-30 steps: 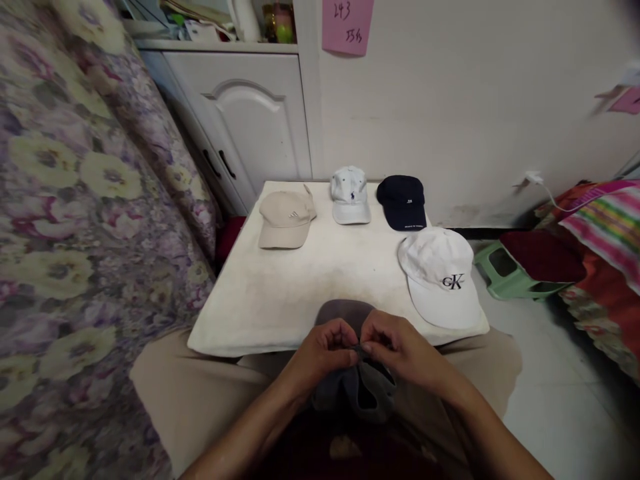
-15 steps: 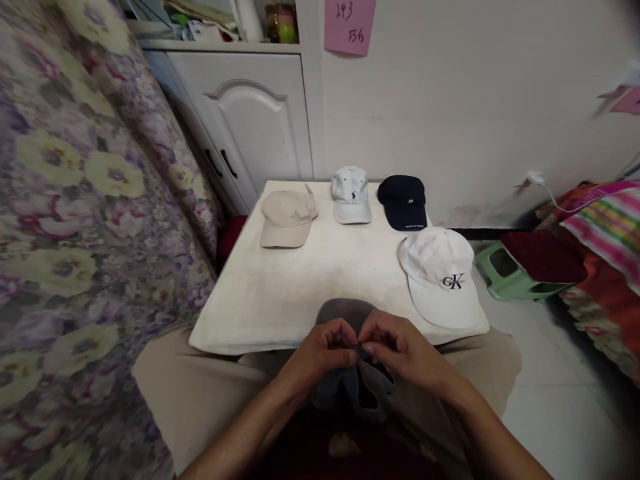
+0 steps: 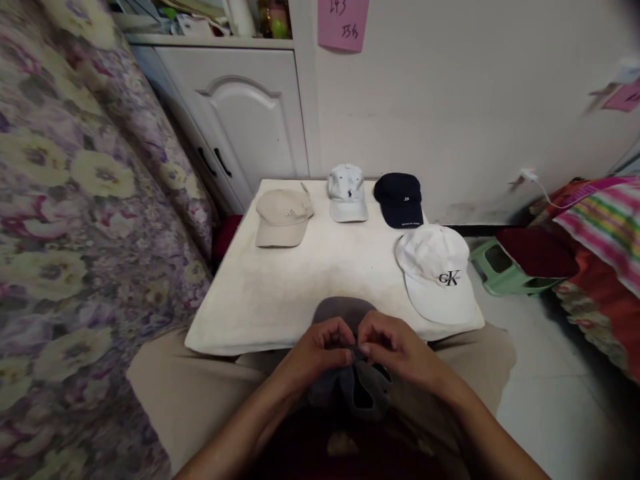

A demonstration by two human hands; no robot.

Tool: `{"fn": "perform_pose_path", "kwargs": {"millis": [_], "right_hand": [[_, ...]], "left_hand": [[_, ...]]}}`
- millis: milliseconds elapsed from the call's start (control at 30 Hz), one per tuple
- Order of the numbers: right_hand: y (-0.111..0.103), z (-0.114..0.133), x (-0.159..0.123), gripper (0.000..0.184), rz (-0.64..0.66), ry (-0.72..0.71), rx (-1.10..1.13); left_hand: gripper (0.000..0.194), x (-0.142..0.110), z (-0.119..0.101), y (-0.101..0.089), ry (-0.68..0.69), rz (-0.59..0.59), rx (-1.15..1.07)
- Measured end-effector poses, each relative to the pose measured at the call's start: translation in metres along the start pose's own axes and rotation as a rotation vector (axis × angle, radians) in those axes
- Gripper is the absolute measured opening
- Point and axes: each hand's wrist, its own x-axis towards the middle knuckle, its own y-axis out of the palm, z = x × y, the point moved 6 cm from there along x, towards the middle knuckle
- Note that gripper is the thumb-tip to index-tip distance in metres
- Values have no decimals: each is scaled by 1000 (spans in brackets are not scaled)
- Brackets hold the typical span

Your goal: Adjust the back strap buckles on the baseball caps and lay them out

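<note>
A dark grey baseball cap (image 3: 325,387) is in my lap at the near table edge, its brim pointing away from me and its back opening towards me. My left hand (image 3: 327,343) pinches the cap's back strap between thumb and fingers. Close beside it, my right hand (image 3: 387,340) pinches the same strap, the fingertips of both hands nearly touching. The strap's fastening is mostly hidden by my fingers. Nearest to my right hand on the table lies a white cap (image 3: 440,273) with dark letters.
On the cream-covered table (image 3: 300,287) are a beige cap (image 3: 283,217), a pale blue cap (image 3: 347,193) and a navy cap (image 3: 400,200). A floral curtain (image 3: 75,233) hangs at left. Behind stand a white cabinet (image 3: 245,113) and wall. A green stool (image 3: 495,267) is at right.
The view has shifted slightly, so everything sits a little further left. Both hands keep their pinch on the grey cap's strap, with hardly any movement.
</note>
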Motion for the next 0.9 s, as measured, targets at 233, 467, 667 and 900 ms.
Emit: {"fn": "perform_pose_path", "kwargs": {"millis": [233,467,667,900], "right_hand": [[-2,24,1,14,61,-115,-329],[-1,-3,3,4,-49,-18,3],[4,-10,2,5,-24,13,119],[4,-4,2,7,-9,59,6]], "left_hand": [[23,3,0,5,23,39,23],[23,-1,-3,-2,26,-21,-34],[23,-2,-6,-1,44,-17,-24],[23,0,-1,1,44,3,-10]]}}
